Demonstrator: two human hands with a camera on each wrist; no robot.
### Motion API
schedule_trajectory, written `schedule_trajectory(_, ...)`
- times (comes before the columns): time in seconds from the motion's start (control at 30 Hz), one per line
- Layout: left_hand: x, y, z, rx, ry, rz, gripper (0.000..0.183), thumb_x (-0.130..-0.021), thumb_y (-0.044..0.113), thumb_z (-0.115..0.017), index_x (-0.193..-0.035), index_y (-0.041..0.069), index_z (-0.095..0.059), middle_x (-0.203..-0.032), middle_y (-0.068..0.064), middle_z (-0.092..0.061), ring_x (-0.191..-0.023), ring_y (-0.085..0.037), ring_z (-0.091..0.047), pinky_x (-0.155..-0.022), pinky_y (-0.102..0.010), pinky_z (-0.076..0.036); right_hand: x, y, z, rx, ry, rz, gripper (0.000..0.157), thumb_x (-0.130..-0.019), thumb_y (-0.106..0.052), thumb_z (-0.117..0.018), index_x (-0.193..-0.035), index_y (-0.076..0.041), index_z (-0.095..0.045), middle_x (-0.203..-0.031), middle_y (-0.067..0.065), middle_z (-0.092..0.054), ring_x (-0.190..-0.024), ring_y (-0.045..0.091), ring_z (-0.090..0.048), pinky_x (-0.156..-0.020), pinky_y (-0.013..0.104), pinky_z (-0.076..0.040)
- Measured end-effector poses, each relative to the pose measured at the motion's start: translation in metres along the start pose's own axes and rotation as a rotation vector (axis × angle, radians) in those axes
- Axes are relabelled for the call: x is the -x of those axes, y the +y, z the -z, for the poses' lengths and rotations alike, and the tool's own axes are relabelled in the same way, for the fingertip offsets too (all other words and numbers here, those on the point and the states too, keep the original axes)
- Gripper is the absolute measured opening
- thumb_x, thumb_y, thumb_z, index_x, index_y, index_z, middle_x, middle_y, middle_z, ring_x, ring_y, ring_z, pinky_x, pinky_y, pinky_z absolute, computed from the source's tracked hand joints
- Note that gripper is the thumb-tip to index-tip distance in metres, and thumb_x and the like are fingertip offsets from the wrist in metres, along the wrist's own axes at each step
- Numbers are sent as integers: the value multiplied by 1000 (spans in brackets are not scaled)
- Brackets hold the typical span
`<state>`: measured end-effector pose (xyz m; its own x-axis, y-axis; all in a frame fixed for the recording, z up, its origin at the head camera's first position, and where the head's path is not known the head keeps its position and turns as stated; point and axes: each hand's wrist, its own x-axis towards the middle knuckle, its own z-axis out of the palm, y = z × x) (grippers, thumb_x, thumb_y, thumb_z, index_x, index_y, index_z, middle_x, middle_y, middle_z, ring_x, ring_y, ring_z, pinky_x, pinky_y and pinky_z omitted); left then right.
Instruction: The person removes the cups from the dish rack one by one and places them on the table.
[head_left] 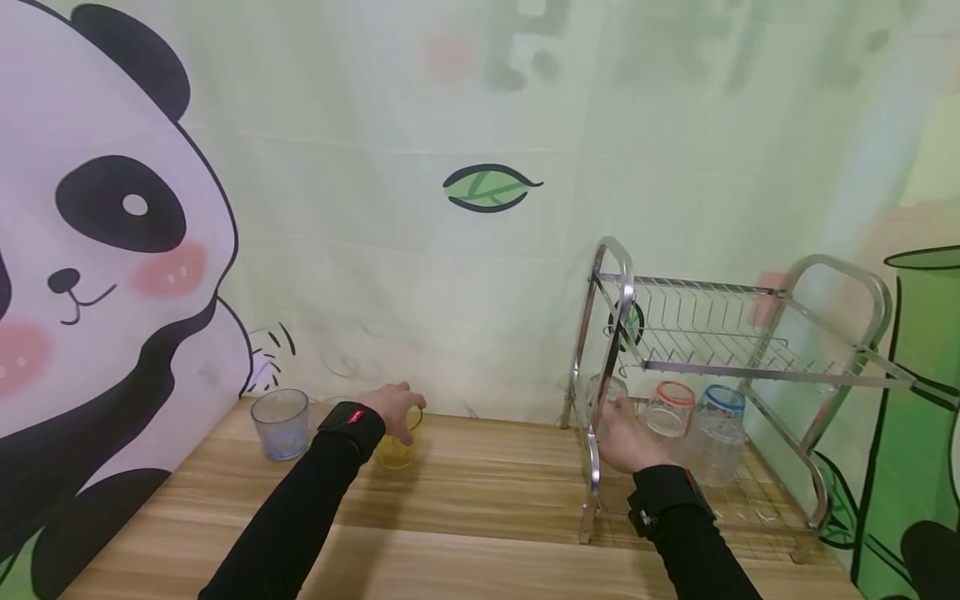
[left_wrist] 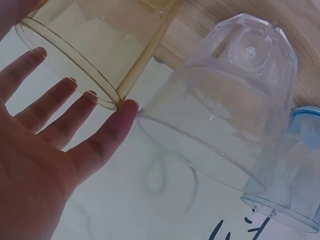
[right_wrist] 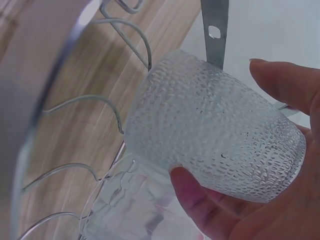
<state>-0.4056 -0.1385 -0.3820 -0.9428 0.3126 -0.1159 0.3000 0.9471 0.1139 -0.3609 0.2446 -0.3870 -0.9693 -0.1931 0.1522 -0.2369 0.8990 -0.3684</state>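
Observation:
Spread over the rim of an amber glass is my left hand. In the left wrist view its straight fingers reach the amber glass's rim, and only part of the thumb shows. My right hand is at the rack's lower tier, around a clear textured glass. In the right wrist view one fingertip lies against the glass's side, while the thumb stands apart from it. The glass's narrow end is toward the palm and its wide end toward the rack wires.
A two-tier metal dish rack stands at the right. Inverted in it are a red-rimmed glass and a blue-rimmed glass. Left of the amber glass are a clear faceted glass and a bluish glass, near the printed backdrop.

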Motion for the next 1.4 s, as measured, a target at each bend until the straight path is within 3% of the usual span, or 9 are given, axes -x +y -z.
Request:
schedule_trajectory(0.43,-1,2,0,9,-10,-4,57,-78,23,-83,-130,19,-60,-119,-8,-55,-102,-25,-54,-83,-46,-51,0,1,2,-8,-2,20,61,-88,-4,-66,-145,-2,-42,-143,34,-27,-108,46,-54,-68,44,-51)
schedule_trajectory(0.6,0,0,0,18,-11,-18,60,-77,23,-83,-131,19,-59,-121,-8,-55,-104,-25,-54,-84,-46,-50,4,0,10,-12,-25,58,59,-88,-3,-66,-143,0,-45,-138,36,-33,-111,48,-52,-77,50,-51)
schedule_trajectory(0.8,7,2,3,31,-8,-29,58,-78,22,-83,-131,17,-59,-119,-8,-55,-105,-25,-53,-86,-46,-49,5,-4,23,31,-8,139,43,-85,-8,-72,-126,0,-60,-121,29,-52,-109,44,-53,-87,56,-47)
schedule_trajectory(0.97,11,2,2,48,1,-23,68,-77,28,-85,-137,16,-56,-131,-12,-52,-118,-29,-50,-95,-50,-46,12,-9,34,30,-3,151,48,-87,-10,-71,-130,5,-55,-122,31,-51,-113,46,-51,-90,56,-46)
schedule_trajectory(1.13,12,1,-1,53,21,-37,77,-74,36,-86,-140,16,-53,-145,-17,-43,-132,-36,-42,-103,-57,-39,20,-13,45,9,9,141,49,-90,-14,-70,-133,3,-53,-126,32,-49,-114,46,-50,-88,56,-47)
schedule_trajectory(1.33,12,4,0,-8,70,-100,80,-72,43,-85,-140,16,-53,-149,-17,-41,-143,-37,-22,-110,-67,-15,28,-16,56,-5,20,144,53,-90,-17,-71,-136,0,-51,-129,31,-49,-116,47,-50,-88,57,-46)
schedule_trajectory(1.4,13,6,1,-21,82,-114,81,-72,46,-84,-141,17,-53,-150,-15,-40,-145,-36,-18,-110,-68,-12,31,-17,59,-12,21,142,55,-90,-16,-72,-138,0,-50,-132,31,-48,-118,48,-49,-90,58,-45)
